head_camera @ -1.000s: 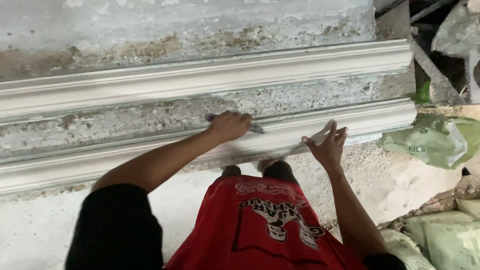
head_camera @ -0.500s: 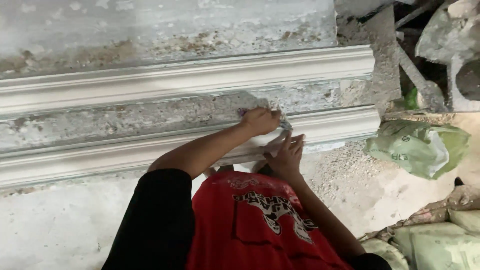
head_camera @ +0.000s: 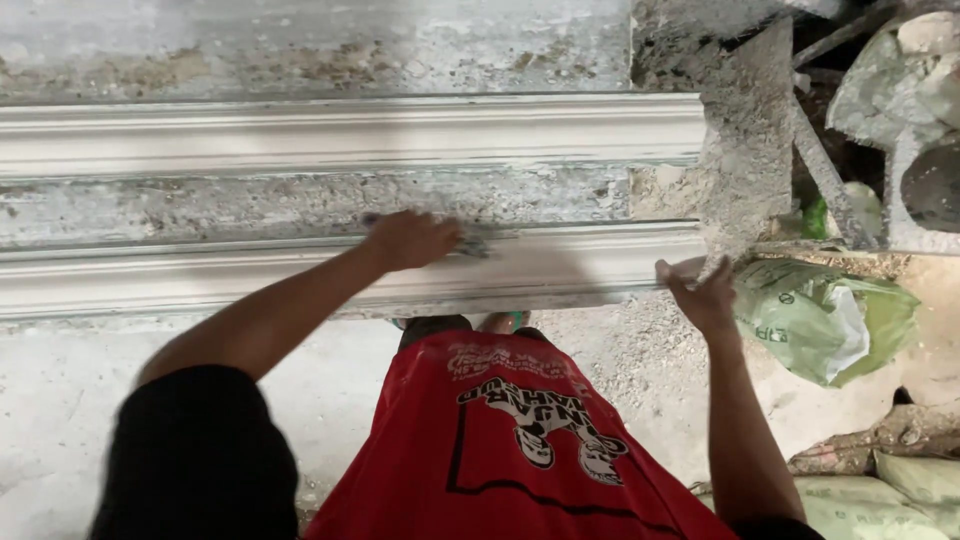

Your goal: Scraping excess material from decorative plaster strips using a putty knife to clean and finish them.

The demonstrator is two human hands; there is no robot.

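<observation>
The near moulding (head_camera: 300, 275), a long white plaster strip with a stepped profile, lies lengthwise across the view on a rough, plaster-crusted bed. All positions below are given relative to it.

Left hand (head_camera: 410, 240): resting on the top edge of the near moulding, roughly at mid-length. Its grip is closed around a small flat tool (head_camera: 472, 243), of which only a grey tip shows, protruding from the fingers on the side toward the moulding's cut end. The tip lies against the moulding's upper surface. The kind of tool cannot be determined; it is blurred and mostly covered by the hand.

Right hand (head_camera: 703, 295): at the cut end of the near moulding, fingers curled against the end face and lower edge. Whether it pinches anything apart from the moulding itself cannot be told. The hand is in contact with the end.

Second moulding (head_camera: 350, 135): same profile, lying parallel beyond the near one, separated from it by a band of bare, crusted grey surface (head_camera: 300, 205). Neither hand touches it.

Beyond the cut end of the near moulding: a rough grey block (head_camera: 745, 150) caked in plaster, and below it a crumpled pale green bag (head_camera: 830, 315) on the floor. More pale sacks (head_camera: 900, 480) lie farther on that side, toward the person.

On the person's side of the near moulding: a dusty concrete floor (head_camera: 60, 400), a red printed garment (head_camera: 520, 450) and a black sleeve (head_camera: 195, 460).
</observation>
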